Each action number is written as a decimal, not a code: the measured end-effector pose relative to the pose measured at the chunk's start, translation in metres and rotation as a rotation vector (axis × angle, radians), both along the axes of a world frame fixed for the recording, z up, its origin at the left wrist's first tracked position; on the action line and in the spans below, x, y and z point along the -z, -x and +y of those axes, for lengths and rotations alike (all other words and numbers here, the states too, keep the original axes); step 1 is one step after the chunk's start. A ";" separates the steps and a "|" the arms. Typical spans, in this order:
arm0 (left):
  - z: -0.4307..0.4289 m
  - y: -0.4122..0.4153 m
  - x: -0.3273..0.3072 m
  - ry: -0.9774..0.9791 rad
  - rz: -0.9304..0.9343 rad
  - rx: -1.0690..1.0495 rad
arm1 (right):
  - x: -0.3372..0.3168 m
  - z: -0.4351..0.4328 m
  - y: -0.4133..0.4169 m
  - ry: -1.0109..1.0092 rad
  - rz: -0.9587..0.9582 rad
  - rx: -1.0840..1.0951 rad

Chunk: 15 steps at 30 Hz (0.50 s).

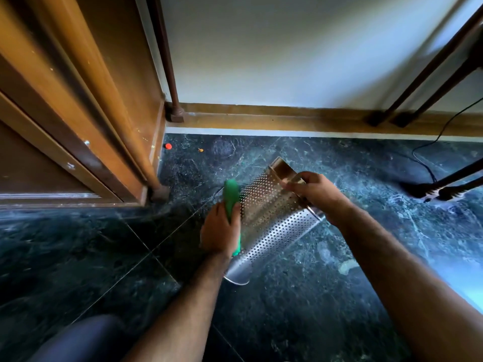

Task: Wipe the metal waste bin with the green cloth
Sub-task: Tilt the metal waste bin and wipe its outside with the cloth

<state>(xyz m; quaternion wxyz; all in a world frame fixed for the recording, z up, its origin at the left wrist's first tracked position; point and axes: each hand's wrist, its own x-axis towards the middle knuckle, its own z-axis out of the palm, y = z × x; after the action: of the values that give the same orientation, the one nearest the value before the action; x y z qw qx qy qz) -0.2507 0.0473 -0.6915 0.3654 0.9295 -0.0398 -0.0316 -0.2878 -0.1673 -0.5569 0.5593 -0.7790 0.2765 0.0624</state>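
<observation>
Head view: the left hand (220,229) clutches the soft cloth (232,202) at the bin's (269,226) nine o'clock, the right hand (317,190) clamps its stiff, probably light rim.

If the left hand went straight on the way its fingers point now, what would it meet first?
Probably only floor: the left hand with the cloth points along the bin side, toward the wall. Depth is unclear.

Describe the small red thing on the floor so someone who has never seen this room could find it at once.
Start at the wooden door frame on the left, where it meets the dark green marble floor near the wall. The small red object lies just right of the frame's foot. It is round and bright red, unlike the paler orange speck further right.
</observation>
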 end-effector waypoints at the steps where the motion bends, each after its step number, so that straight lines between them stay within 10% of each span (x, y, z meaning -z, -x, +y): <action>1: 0.006 0.000 0.007 -0.050 0.081 -0.052 | 0.005 0.001 -0.002 0.033 -0.015 0.058; 8: -0.027 -0.045 -0.027 -0.014 0.336 0.023 | 0.012 0.012 -0.003 -0.052 -0.099 0.139; 15: -0.063 -0.065 -0.079 0.121 -0.076 0.135 | 0.024 0.020 0.010 -0.268 -0.135 0.093</action>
<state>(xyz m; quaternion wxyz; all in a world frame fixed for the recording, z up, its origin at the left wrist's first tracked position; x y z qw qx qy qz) -0.1859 -0.0161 -0.6122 0.4162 0.9014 -0.1179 -0.0185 -0.2976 -0.1473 -0.5812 0.6779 -0.6861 0.2633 0.0205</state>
